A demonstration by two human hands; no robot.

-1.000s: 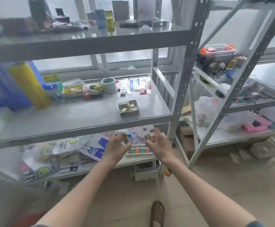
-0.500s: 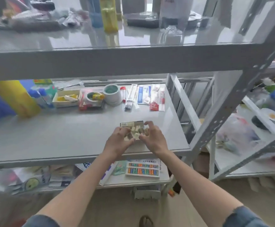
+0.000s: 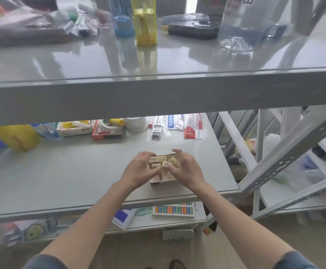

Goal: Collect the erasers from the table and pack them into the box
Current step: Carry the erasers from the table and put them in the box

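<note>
On the middle shelf (image 3: 61, 177), the left hand (image 3: 139, 169) rests at the left side of the small box (image 3: 163, 180), its fingers curled over the cream erasers (image 3: 161, 162) inside. The right hand (image 3: 187, 167) is at the right side, its grip closed on one eraser (image 3: 172, 161) over the box.

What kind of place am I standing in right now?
Probably a stationery stockroom or shop storage area: grey metal shelving, packaged pens and tape rolls on the middle shelf, and an abacus below.
</note>
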